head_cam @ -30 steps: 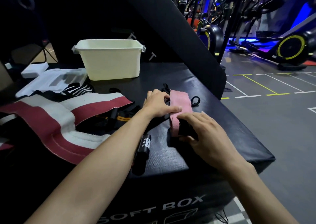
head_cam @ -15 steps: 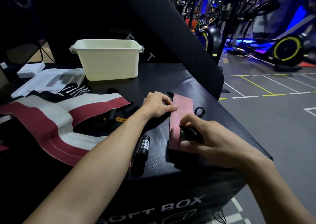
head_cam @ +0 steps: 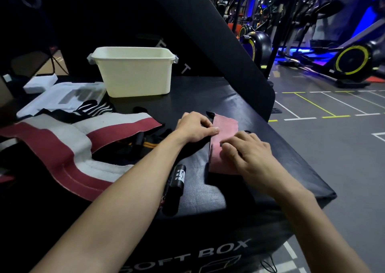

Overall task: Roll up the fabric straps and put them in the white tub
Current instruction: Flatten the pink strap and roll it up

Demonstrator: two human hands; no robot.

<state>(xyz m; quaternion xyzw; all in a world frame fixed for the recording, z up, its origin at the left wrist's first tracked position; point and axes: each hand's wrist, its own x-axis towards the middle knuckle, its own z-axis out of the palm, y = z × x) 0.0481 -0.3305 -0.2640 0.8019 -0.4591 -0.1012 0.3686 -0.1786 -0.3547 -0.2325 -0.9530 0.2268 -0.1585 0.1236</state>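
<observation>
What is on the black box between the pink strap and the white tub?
Nothing. In the head view, only bare black box top lies between the pink strap and the white tub.

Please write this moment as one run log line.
left hand: presses pink strap | right hand: on strap | white tub: behind

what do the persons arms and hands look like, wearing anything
Both forearms are bare up to the bottom edge of the picture: no sleeves show. The left hand and the right hand wear no gloves, and no rings, watch, wristband or markings are visible on either. Fingernails look short and unpainted.
</observation>
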